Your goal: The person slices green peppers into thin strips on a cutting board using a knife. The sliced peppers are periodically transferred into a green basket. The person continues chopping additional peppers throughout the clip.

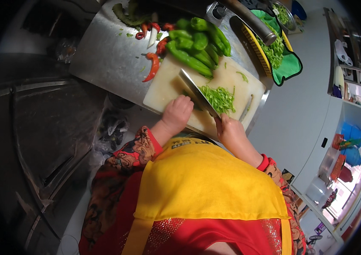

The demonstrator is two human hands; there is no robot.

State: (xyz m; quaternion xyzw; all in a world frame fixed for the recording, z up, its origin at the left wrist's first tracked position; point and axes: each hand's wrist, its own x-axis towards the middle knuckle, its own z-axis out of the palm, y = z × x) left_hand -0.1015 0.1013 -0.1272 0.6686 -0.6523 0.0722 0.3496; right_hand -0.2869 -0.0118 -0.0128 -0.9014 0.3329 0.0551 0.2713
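My right hand grips the handle of a kitchen knife, whose broad blade points away to the upper left over a white plastic cutting board. Left of the blade, my left hand rests on the board with its fingers curled over a piece of green pepper, mostly hidden by the hand and the blade. Thin green pepper shreds lie in a small heap just right of the blade. Whole green peppers are piled at the board's far edge, some resting on it.
A red chili and a white stalk lie on the steel table beyond the board. At the far right, a yellow basket with a green cloth holds shredded greens. A thick cylindrical handle juts over it.
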